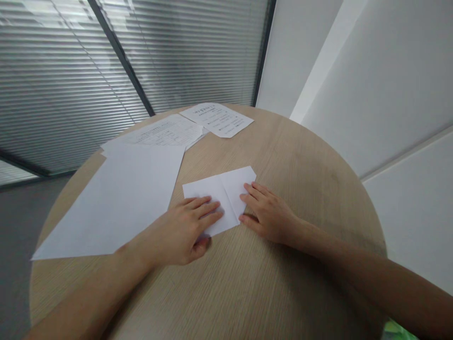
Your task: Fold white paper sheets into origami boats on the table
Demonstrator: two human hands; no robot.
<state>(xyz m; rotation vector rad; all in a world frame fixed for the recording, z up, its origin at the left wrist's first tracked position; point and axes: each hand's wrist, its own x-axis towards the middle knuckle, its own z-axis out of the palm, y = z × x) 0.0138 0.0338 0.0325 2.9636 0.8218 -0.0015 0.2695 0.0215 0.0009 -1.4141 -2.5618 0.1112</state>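
Note:
A small folded sheet of white paper (216, 184) lies on the round wooden table, with a crease running down its middle. My left hand (193, 224) rests on its left half, palm down and open, fingers stretched over the paper and thumb near the lower edge. At the right edge, my right hand (267, 208) touches the paper with its fingertips; its fingers are apart and bent slightly. The right end of the paper is partly hidden under those fingers.
A large blank white sheet (138, 193) lies to the left, passing under my left forearm. Printed sheets (166, 130) and another printed page (219, 118) are at the table's far side. The round table (226, 293) stands near window blinds (198, 42) and a white wall (389, 71).

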